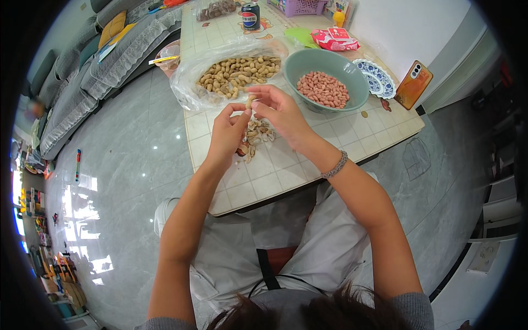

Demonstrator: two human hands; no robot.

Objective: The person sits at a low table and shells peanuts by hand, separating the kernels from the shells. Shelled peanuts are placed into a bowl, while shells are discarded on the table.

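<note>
Between my two hands is one unshelled peanut [250, 101], held upright over the table. My left hand [229, 130] pinches its lower end with thumb and forefinger. The fingers and thumb of my right hand [279, 111] close on its upper part. Broken peanut shells [260, 132] lie in a small heap on the tabletop below. Beyond my hands, a clear plastic bag [185, 88] lies spread out with many unshelled peanuts [237, 74] on it. To the right stands a green bowl [359, 93] with shelled pink peanut kernels [324, 90] in its bottom.
A blue-patterned plate [376, 78] and a leaning smartphone [413, 84] are right of the bowl. Behind stand a Pepsi can [250, 17], a pink wipes packet [335, 40] and a purple basket [297, 7]. A bin [168, 57] is left of the table [264, 181].
</note>
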